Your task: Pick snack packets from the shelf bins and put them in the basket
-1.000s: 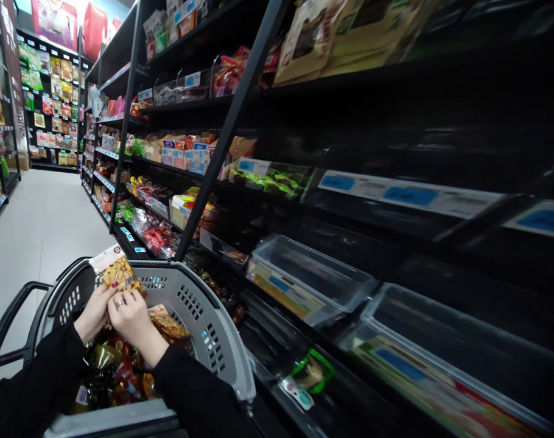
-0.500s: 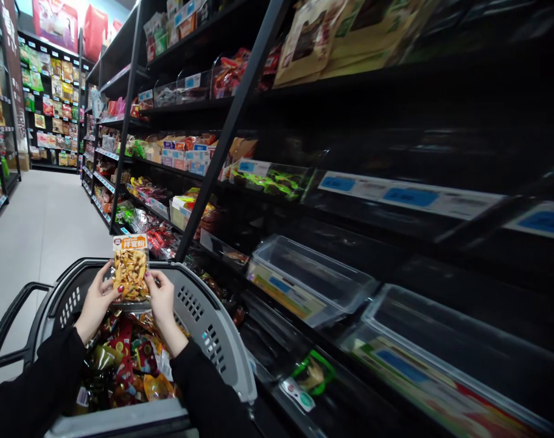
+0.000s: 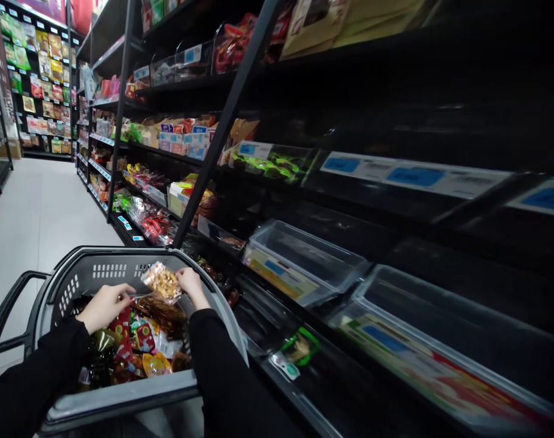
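Observation:
A small clear snack packet (image 3: 162,283) with golden-brown pieces inside tilts over the basket, held at its right edge by my right hand (image 3: 192,288). My left hand (image 3: 104,307) is over the basket's left half, palm down. Its fingers point right, a little apart, with the tips just above the goods and separate from the packet. Below both hands, the grey shopping basket (image 3: 122,389) contains a pile of packaged snacks, among them red packets (image 3: 144,336), an orange packet (image 3: 156,365) and dark brown packets (image 3: 161,313).
Black shelving (image 3: 231,115) runs along my right, close to the basket. Clear plastic bins (image 3: 308,258) and a green-edged packet (image 3: 301,347) sit on its lower shelves. The basket's black handle (image 3: 7,310) sticks out left over the pale aisle floor (image 3: 39,201).
My left hand has let go of the snack packet and moved down. My right hand has carried the packet right and tipped it over. The view has shifted slightly.

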`<state>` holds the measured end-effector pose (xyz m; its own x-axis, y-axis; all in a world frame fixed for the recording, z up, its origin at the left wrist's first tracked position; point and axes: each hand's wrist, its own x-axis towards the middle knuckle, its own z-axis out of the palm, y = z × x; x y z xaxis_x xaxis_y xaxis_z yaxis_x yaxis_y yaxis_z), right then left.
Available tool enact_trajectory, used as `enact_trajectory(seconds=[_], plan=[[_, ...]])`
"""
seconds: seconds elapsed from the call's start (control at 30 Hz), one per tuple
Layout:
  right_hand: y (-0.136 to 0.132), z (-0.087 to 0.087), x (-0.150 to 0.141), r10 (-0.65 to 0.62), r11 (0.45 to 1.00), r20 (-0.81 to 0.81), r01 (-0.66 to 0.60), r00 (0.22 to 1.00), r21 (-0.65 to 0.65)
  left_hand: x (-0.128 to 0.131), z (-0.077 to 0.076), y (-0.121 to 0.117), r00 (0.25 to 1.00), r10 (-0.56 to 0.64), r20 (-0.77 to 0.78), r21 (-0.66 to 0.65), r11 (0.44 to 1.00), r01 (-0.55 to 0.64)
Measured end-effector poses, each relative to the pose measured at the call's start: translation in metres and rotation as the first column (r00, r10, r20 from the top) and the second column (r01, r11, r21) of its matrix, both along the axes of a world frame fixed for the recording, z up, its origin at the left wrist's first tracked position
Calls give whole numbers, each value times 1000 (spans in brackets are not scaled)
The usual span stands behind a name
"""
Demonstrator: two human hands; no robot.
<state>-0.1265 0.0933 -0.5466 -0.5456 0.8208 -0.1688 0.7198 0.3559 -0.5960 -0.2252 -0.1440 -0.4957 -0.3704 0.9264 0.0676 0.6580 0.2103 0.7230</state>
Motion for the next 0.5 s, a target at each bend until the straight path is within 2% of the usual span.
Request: enact_trajectory(seconds=[0.13, 0.3, 0.4, 0.5], plan=[[5, -37, 4, -9, 999, 280, 22, 960, -44, 1, -3, -1, 993, -106, -60, -88, 991, 101], [-5, -56, -10, 24, 997, 441, -52, 897, 51, 1, -1, -1, 986, -114, -121, -129, 987, 98], [-14, -63, -23, 143, 984, 481, -175, 865, 22, 2, -1, -1, 983, -127, -136, -145, 984, 107], [-24, -74, -29, 295, 953, 483, -291, 824, -86, 2, 0, -1, 980, -135, -147, -156, 981, 112]])
